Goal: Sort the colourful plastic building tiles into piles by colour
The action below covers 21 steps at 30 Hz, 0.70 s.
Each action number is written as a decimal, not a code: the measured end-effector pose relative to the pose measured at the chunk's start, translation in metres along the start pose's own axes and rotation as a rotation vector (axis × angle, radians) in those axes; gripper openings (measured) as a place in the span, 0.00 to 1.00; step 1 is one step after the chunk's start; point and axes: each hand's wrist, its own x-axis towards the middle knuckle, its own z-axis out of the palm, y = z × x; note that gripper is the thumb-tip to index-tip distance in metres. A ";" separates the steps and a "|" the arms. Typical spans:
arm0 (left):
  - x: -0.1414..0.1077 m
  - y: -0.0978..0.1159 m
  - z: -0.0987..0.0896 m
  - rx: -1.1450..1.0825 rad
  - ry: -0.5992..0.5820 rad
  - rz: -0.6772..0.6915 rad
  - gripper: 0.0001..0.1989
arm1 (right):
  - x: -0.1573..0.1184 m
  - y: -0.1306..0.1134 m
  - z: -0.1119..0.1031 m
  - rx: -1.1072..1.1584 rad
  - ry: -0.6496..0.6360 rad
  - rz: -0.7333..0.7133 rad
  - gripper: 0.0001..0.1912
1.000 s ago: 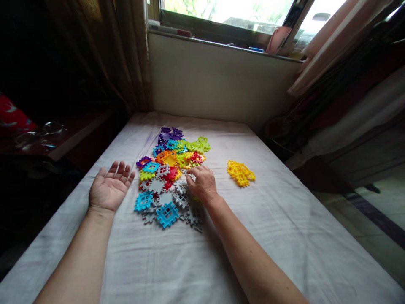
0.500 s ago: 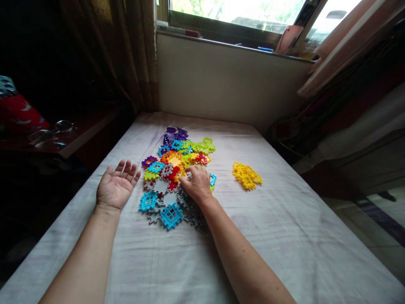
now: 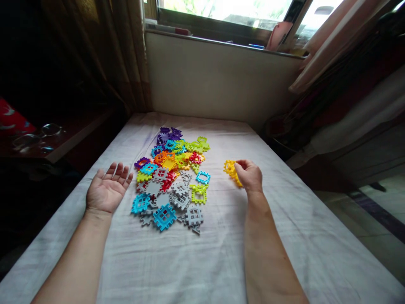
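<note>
My left hand (image 3: 107, 188) lies palm up with its fingers loosely spread, just left of a mixed heap of plastic interlocking tiles (image 3: 153, 187). It holds nothing. Over the small group of yellow interlocking tiles (image 3: 229, 167), my right hand (image 3: 249, 174) has thumb and fingers pinched on a yellow tile, most of which the hand hides. At the near end of the heap lie grey tiles (image 3: 194, 215) and a blue window tile (image 3: 164, 216). Purple tiles (image 3: 170, 135) form its far end, with a lime-green tile (image 3: 199, 194) on its right side.
A pale sheet (image 3: 215, 261) covers the table, which reaches the wall under the window (image 3: 221, 10). On a dark side table (image 3: 72, 135) at left rest eyeglasses (image 3: 50, 130) beside a red item (image 3: 12, 118). Curtains hang on both sides.
My right hand has moved right, from the mixed heap to the yellow tiles, uncovering grey, blue and green tiles. The left hand keeps its pose. The view has shifted slightly.
</note>
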 end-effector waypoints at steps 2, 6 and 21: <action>-0.001 0.000 0.002 0.009 0.018 -0.005 0.15 | 0.010 0.019 -0.008 -0.024 0.139 0.035 0.14; -0.004 0.002 0.007 0.028 0.036 -0.006 0.17 | 0.018 0.042 -0.010 -0.013 0.280 0.105 0.18; -0.004 0.001 0.008 0.030 0.043 -0.007 0.18 | -0.006 0.000 0.012 -0.044 0.122 -0.138 0.17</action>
